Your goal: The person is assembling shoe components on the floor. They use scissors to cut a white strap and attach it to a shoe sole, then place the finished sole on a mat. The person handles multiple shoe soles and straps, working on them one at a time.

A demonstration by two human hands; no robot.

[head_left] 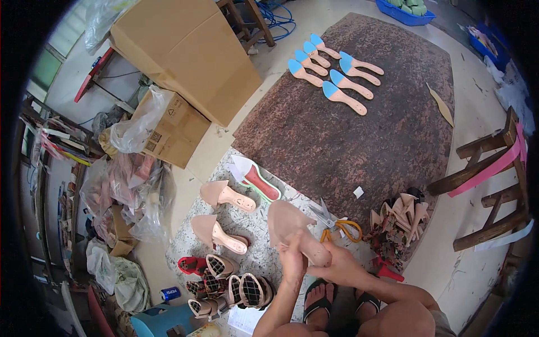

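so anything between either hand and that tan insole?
No. Both hands are already on the tan insole: the left hand grips its middle, the right hand its heel end. The scissors lie just behind, clear of it.

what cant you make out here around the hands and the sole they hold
Head view only:
- Underside of the tan sole: turned away, partly covered by the left hand and right hand.
- Scissors: blades partly behind the sole.
- Scrap pile: pieces too small to tell apart.
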